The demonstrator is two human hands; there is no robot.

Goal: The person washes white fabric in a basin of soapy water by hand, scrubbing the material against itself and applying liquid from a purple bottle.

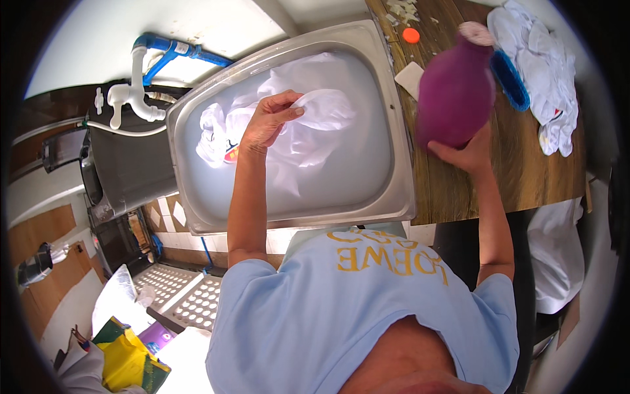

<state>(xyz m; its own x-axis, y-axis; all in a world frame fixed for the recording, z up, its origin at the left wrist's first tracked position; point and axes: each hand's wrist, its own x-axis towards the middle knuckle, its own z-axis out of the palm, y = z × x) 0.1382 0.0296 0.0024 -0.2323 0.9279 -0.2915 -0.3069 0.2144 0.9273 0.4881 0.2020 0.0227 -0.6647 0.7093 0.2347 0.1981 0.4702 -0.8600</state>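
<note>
A steel sink holds cloudy water with a white garment partly under the surface. My left hand is above the water, its thumb and fingers pinching a raised edge of that garment. Another part of white cloth with a small coloured print bunches at the sink's left side. Over the wooden counter, my right hand grips a large purple bottle around its lower end, with the neck pointing away from me. A round orange cap lies on the counter near the bottle.
A blue brush and a white piece lie beside the bottle. White clothes are heaped at the counter's far right. A white tap on blue pipe stands left of the sink. Bags sit at the lower left.
</note>
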